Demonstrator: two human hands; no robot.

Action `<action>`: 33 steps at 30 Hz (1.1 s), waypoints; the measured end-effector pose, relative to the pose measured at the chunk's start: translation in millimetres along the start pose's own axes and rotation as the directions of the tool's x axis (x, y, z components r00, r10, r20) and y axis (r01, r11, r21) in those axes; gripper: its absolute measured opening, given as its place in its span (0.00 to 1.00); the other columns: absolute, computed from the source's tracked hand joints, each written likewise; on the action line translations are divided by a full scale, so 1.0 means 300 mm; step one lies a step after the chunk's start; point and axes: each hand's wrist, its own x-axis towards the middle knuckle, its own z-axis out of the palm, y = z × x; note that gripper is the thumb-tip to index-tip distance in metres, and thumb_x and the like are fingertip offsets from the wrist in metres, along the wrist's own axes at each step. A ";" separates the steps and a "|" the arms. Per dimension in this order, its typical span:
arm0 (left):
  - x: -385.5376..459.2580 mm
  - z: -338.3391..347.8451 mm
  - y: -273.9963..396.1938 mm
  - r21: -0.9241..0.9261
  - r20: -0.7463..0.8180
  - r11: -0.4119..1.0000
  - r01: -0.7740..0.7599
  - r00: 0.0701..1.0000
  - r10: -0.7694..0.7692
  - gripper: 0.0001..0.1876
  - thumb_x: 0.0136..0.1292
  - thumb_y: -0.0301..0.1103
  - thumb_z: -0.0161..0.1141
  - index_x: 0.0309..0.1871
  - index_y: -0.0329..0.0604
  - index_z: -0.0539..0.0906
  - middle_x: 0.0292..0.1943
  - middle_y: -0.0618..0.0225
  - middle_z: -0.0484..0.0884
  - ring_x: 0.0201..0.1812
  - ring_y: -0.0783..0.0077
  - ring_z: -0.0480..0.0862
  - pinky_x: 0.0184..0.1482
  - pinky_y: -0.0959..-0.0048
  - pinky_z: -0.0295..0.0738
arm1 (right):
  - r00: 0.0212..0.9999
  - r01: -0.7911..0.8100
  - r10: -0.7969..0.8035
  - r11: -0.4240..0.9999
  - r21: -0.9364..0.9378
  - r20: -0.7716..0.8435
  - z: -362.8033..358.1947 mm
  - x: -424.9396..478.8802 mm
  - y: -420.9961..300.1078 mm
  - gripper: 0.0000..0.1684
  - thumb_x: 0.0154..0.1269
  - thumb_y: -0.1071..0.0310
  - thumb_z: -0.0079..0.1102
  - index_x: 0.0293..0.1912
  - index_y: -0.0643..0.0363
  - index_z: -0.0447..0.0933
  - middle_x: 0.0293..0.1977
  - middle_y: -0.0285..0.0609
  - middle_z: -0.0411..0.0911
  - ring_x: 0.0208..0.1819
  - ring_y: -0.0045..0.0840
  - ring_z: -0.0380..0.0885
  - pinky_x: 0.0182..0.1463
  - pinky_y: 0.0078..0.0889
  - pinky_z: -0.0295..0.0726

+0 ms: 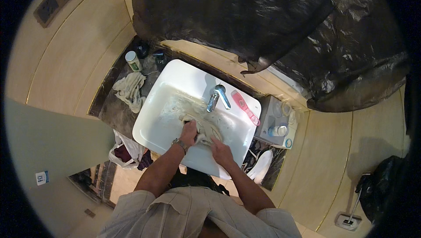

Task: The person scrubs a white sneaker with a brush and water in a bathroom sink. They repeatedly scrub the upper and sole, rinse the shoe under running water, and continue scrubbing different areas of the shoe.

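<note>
A white washbasin [194,68] stands before me with cloudy, soapy-looking water in it. Down inside, a wet cream-coloured cloth [207,129] lies bunched between my hands. My left hand [189,133], with a metal-band watch at the wrist, grips the cloth's left side. On its right edge, my right hand [221,151] holds the fabric with curled fingers. Beyond the hands, a chrome tap [217,98] rises from the basin's back ledge. A pink plastic brush [244,106] rests on that ledge to the right; its bristles are not visible.
Another wet cloth [130,90] lies on the dark stone counter [113,106], near a white-lidded jar [133,61]. A plastic bag of clothing [126,151] hangs or stands at left. To the right are a grey box [268,119] bearing small items and a white shoe [262,165].
</note>
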 end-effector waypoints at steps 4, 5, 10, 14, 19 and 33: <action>0.028 -0.007 -0.043 -0.319 -0.079 0.934 0.162 0.977 -0.196 0.20 0.75 0.46 0.51 0.51 0.37 0.82 0.42 0.58 0.85 0.43 0.58 0.87 0.41 0.56 0.82 | 0.993 0.116 -0.117 0.980 0.163 -0.003 0.089 0.121 -0.047 0.25 0.76 0.58 0.53 0.68 0.52 0.73 0.49 0.65 0.82 0.49 0.59 0.82 0.54 0.56 0.80; -0.004 -0.027 0.004 0.116 -0.077 0.991 -0.074 0.994 0.084 0.18 0.75 0.43 0.53 0.52 0.37 0.81 0.42 0.58 0.85 0.43 0.57 0.87 0.41 0.57 0.82 | 0.997 0.074 -0.078 0.977 0.201 0.014 0.080 0.121 -0.045 0.25 0.76 0.57 0.53 0.68 0.52 0.74 0.51 0.66 0.81 0.52 0.58 0.82 0.57 0.54 0.80; -0.023 0.015 0.250 -0.795 0.070 0.527 0.301 0.908 -0.413 0.12 0.71 0.29 0.58 0.54 0.35 0.79 0.46 0.58 0.85 0.45 0.57 0.88 0.45 0.58 0.86 | 0.985 -0.132 0.126 0.991 0.038 0.119 -0.075 0.000 -0.010 0.25 0.76 0.56 0.54 0.68 0.51 0.75 0.54 0.61 0.82 0.54 0.53 0.83 0.59 0.48 0.80; 0.029 0.000 0.195 -0.669 -0.120 0.735 0.112 0.959 -0.256 0.12 0.69 0.27 0.58 0.54 0.34 0.79 0.45 0.59 0.86 0.42 0.61 0.88 0.43 0.61 0.86 | 0.997 -0.080 0.080 0.991 0.105 0.007 -0.106 -0.050 0.064 0.26 0.77 0.55 0.55 0.68 0.51 0.75 0.55 0.57 0.83 0.54 0.50 0.84 0.59 0.44 0.81; 0.027 -0.095 0.336 -0.439 -0.203 0.898 0.022 0.971 -0.123 0.15 0.65 0.27 0.59 0.54 0.32 0.80 0.43 0.61 0.86 0.40 0.67 0.86 0.41 0.67 0.83 | 0.989 -0.148 0.144 0.973 0.180 0.034 -0.102 -0.091 0.130 0.25 0.76 0.57 0.55 0.69 0.51 0.75 0.56 0.56 0.83 0.54 0.49 0.84 0.59 0.42 0.81; -0.171 -0.097 0.390 -0.157 -0.177 0.985 -0.074 0.983 0.045 0.20 0.82 0.46 0.52 0.44 0.39 0.86 0.36 0.77 0.80 0.38 0.82 0.73 0.44 0.75 0.72 | 0.967 0.186 -0.126 0.943 0.275 -0.222 -0.195 -0.090 -0.162 0.27 0.76 0.61 0.57 0.71 0.51 0.70 0.40 0.61 0.85 0.40 0.50 0.86 0.45 0.47 0.83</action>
